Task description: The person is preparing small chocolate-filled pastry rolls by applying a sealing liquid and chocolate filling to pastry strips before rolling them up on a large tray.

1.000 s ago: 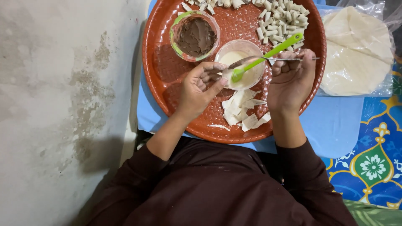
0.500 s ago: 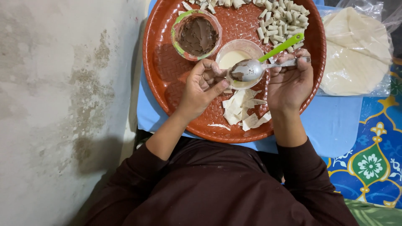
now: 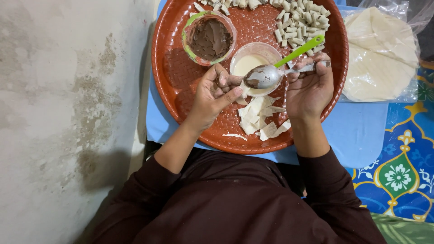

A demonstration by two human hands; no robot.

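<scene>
Head view: our right hand (image 3: pixel 311 88) grips a metal spoon (image 3: pixel 264 77) over the red tray (image 3: pixel 174 81); our left hand (image 3: pixel 212 95) pinches a small dough piece (image 3: pixel 242 100) just beside the spoon's bowl.

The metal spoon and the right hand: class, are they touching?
Touching. The head view shows the right hand with fingers closed around the handle of the metal spoon.

Our one view, from the head

We looked straight down from the wearer's head, close over the round red tray (image 3: pixel 172 86), which filled the upper middle; a mottled wall lay left of the tray, a patterned mat right of it, the lap below.
</scene>
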